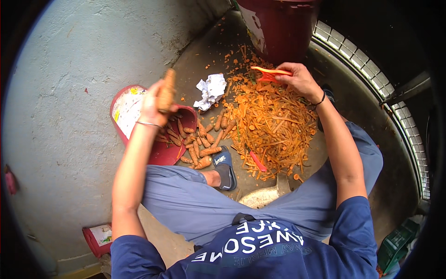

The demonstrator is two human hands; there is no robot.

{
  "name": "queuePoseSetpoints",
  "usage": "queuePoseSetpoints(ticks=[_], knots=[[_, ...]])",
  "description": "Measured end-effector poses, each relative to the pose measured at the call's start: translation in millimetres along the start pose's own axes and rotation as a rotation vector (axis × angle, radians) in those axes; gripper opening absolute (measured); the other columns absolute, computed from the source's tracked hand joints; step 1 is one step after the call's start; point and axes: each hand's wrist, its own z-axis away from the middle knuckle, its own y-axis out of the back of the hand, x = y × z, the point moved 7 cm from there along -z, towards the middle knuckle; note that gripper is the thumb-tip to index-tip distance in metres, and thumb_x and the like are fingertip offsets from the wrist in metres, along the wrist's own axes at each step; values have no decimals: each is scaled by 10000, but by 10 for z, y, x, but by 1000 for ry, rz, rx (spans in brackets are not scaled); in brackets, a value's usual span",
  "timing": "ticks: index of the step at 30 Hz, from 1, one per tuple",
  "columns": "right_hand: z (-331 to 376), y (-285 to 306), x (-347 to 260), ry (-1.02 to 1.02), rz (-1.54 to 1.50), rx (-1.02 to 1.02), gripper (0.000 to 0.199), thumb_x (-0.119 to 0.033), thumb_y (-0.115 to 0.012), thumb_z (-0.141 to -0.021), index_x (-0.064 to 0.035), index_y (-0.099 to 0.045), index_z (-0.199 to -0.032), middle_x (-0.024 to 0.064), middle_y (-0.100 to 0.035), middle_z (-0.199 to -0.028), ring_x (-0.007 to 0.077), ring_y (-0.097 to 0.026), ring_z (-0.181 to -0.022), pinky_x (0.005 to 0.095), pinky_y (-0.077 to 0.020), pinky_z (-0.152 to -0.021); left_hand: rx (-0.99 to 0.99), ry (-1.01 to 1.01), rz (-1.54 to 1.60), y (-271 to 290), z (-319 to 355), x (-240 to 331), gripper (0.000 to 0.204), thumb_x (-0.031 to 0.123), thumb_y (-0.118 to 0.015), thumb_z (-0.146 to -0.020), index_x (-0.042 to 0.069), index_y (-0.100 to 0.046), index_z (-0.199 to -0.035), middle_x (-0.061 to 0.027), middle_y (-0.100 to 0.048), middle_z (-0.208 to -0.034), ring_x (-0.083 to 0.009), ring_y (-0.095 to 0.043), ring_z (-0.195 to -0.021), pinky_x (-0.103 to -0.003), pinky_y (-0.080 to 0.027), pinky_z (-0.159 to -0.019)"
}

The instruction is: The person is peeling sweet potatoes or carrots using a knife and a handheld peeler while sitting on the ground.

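My left hand is raised above the tipped bucket, its fingers wrapped around a carrot that points upward and looks slightly blurred. In my right hand is an orange-red peeler, its head pointing left over the far part of a big heap of carrot peelings and cut ends. The hands are well apart, and the peeler does not touch the carrot. Several unpeeled carrots spill from the red bucket, which lies on its side below my left hand.
Crumpled white paper lies between the bucket and the heap. A red-handled tool rests on the heap's near edge. A large dark red bucket stands beyond it. A grey wall bounds the left; a green crate sits at lower right.
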Motion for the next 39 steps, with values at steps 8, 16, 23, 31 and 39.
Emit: queuePoseSetpoints(ticks=[8,16,23,31,39], knots=[[715,-217,-1190,115,-288,-91,245,-140,-883,-856,-12,-737,-1006,-11,-692,-822,51,-626,-755,211,-494,-661,-90,529,526,-1097,625,-2269,263,339,-529,-1010,132,-643,-1126,-82,-637,-890,-184,-515,-660,-325,-390,-553],[1300,-294,-1121,82,-692,57,242,-104,-858,-861,-50,-688,-1024,20,-724,-913,82,-668,-799,240,-533,-683,-236,501,527,-1289,745,-2123,273,381,-512,-1049,156,-658,-1102,-34,-656,-865,-186,-565,-703,-339,-411,-552],[1407,-800,-897,12,-575,24,197,-154,-794,-955,-29,-662,-1030,44,-721,-878,93,-683,-693,257,-577,-556,-232,493,465,-1442,979,-2049,310,385,-459,-1089,144,-632,-1177,-41,-725,-984,-168,-656,-797,-310,-403,-535],[1408,-1009,-823,13,-482,-109,182,-151,-764,-982,-14,-655,-1033,45,-728,-899,102,-712,-778,259,-601,-623,-230,496,624,-1540,1190,-1937,352,348,-471,-1106,62,-604,-1263,-100,-726,-1073,-230,-713,-864,-379,-559,-633],[1471,-1087,-884,35,-538,-110,183,-138,-755,-985,-8,-637,-1037,64,-722,-908,131,-722,-770,271,-609,-620,-198,414,561,-1488,1345,-1777,316,290,-491,-1114,33,-601,-1260,-115,-727,-1092,-226,-727,-864,-360,-592,-669]])
